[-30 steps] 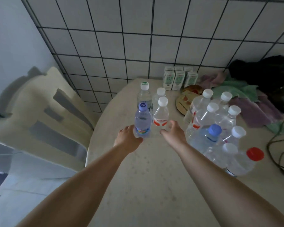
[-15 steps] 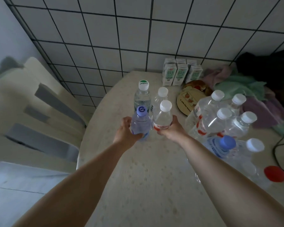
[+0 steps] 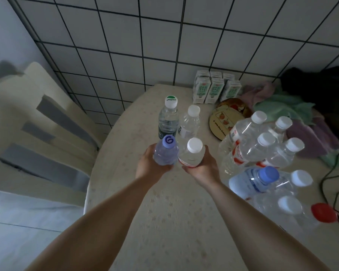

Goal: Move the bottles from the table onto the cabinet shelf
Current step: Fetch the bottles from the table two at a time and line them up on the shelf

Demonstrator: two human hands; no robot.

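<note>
Bottles [image 3: 165, 153] upright, one in each grip.

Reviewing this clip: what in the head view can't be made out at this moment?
- Cabinet shelf: not in the head view at all.
- Fingers of left hand and right hand: hidden behind the purple-capped bottle and white-capped bottle.
- Red-capped bottle: blurred at the right edge.
- Carton print: too small.

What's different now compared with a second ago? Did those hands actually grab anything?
Yes. A second ago both hands only reached the bottles' bases. Now the left hand grips the purple-capped bottle and the right hand grips the white-capped bottle with the red label, both seemingly raised. The green-capped bottle, its white-capped neighbour and the milk cartons stayed put.
</note>
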